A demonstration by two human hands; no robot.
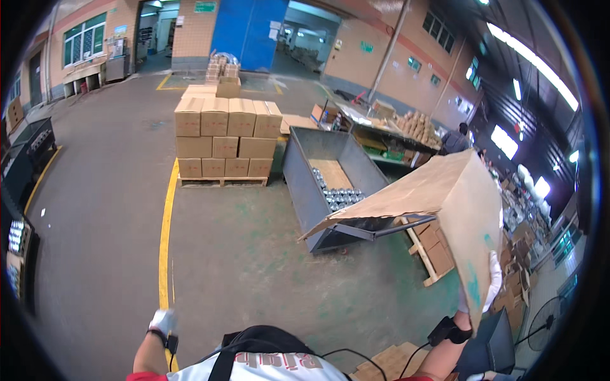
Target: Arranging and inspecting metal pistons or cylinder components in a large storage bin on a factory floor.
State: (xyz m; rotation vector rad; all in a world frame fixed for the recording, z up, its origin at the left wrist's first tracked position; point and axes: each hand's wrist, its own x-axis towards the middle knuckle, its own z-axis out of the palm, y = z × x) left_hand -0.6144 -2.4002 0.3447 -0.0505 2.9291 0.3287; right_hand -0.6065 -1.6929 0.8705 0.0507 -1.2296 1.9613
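My right hand, in a white glove, grips the edge of a large folded brown cardboard sheet and holds it up on my right. One panel of the sheet stretches left over the near right end of a grey metal bin. Inside the bin, several round silvery metal parts lie in rows beside a flat brown board. My left hand, also gloved in white, hangs low at the left, away from any object. Its fingers are too blurred to read.
Ahead stands a pallet stacked with brown cartons. A yellow floor line runs along its left. More cartons on a wooden pallet sit behind the sheet. A workbench and another person are farther right. A fan stands lower right.
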